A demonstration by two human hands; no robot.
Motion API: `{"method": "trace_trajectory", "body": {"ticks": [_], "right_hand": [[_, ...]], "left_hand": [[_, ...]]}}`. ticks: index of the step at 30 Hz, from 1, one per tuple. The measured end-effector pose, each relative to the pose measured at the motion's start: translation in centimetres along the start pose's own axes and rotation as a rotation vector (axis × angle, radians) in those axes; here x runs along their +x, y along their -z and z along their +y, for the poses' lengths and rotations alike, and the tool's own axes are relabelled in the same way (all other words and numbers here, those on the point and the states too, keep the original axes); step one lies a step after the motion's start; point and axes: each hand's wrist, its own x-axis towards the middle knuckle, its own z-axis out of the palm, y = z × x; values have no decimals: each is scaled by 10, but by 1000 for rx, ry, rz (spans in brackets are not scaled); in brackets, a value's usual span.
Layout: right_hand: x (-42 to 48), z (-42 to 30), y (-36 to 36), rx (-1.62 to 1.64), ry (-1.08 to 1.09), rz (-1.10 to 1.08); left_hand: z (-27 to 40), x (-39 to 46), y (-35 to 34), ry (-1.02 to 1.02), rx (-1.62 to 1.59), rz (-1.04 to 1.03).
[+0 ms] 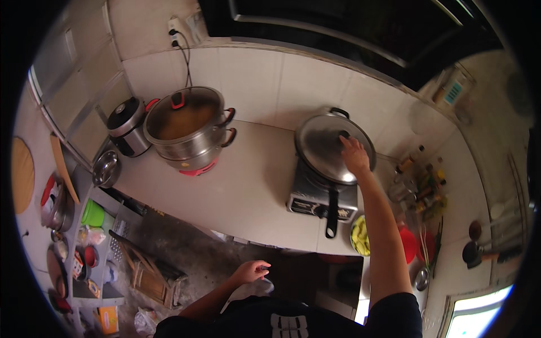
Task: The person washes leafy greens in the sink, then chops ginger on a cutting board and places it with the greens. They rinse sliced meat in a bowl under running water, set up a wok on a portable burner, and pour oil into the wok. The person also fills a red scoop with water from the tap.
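My right hand (356, 156) reaches over a wok's metal lid (321, 148), its fingertips at the dark knob (344, 135). Whether the fingers close around the knob is unclear. The lid lies on the wok, which stands on a portable stove (302, 198) with a dial at its front. The wok's long black handle (332, 211) points toward me; a small loop handle (339, 112) is on the far side. Low in front of my body, away from the counter, my left hand (251, 271) hangs with loosely curled fingers apart, and I see nothing held in it.
A steamer pot (190, 145) with a glass lid and a rice cooker (127, 126) stand left on the counter (245, 181). Beside the stove sits a bowl of cut green-yellow pieces (360, 236). Bottles (427, 181) crowd the right. A wooden chair (148, 276) stands below.
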Motion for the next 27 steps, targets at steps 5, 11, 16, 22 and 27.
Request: {"method": "trace_trajectory", "body": {"ticks": [5, 11, 16, 22, 27], "right_hand": [[69, -17, -24, -123, -214, -296], [87, 14, -12, -81, -191, -276], [26, 45, 86, 133, -310, 222], [-239, 158, 171, 1012, -914, 718], [-474, 159, 275, 739, -1062, 1083]], "left_hand": [[-16, -2, 60, 120, -15, 162], [-35, 27, 90, 68, 10, 97], [-14, 57, 97, -40, 6, 69], [33, 120, 60, -101, -192, -165], [149, 168, 42, -289, -204, 32]]}}
